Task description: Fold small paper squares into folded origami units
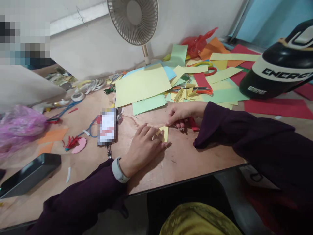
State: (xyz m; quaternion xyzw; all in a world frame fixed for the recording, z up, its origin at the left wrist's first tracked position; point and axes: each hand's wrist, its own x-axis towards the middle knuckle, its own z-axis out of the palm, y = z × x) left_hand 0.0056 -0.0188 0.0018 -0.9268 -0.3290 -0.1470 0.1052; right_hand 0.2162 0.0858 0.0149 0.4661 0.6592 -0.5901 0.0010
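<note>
A small piece of yellow paper point(165, 133) rests on the wooden table between my two hands. My left hand point(146, 140), with a pale watch band at the wrist, curves over the paper's left part and holds it, covering much of it. At the paper's upper right corner, my right hand point(181, 114) pinches the edge with thumb and fingertip, its other fingers curled in. Just beside the right hand, partly behind the sleeve, lies a red strip point(194, 124). Several folded yellow paper pieces point(184, 94) sit beyond the right hand.
Yellow sheets point(144, 83) and green sheets point(149, 104) lie ahead, below a fan point(133, 19). Scissors with a red and yellow handle point(211, 70) rest among papers. A large black bottle point(274, 71) stands right. A badge point(107, 125) and a dark case point(31, 173) are left.
</note>
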